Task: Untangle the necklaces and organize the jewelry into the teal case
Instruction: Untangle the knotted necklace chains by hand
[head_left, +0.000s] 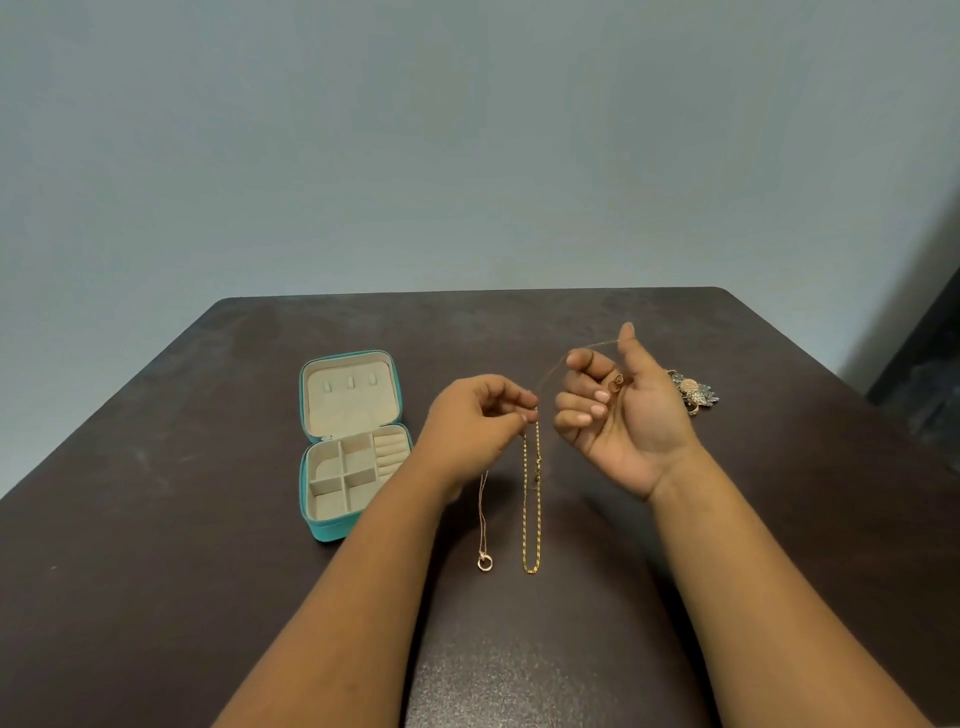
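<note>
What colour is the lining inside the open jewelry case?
Beige or cream lining, inside the teal case; the head view shows it.

Dark brown worktop (156, 597), matte, faintly scuffed, far corners rounded. Behind the worktop a plain pale blue-grey wall (467, 130), bare and evenly lit. Right of the worktop's far corner, a dark vertical surface (930, 353), too shadowed to identify. Soft sheen on the worktop's near edge.

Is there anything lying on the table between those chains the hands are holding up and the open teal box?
Nothing visible. The gold chain hangs from the left hand, and only bare table lies between it and the open teal box. The person's own left forearm crosses over the box's near corner.
</note>
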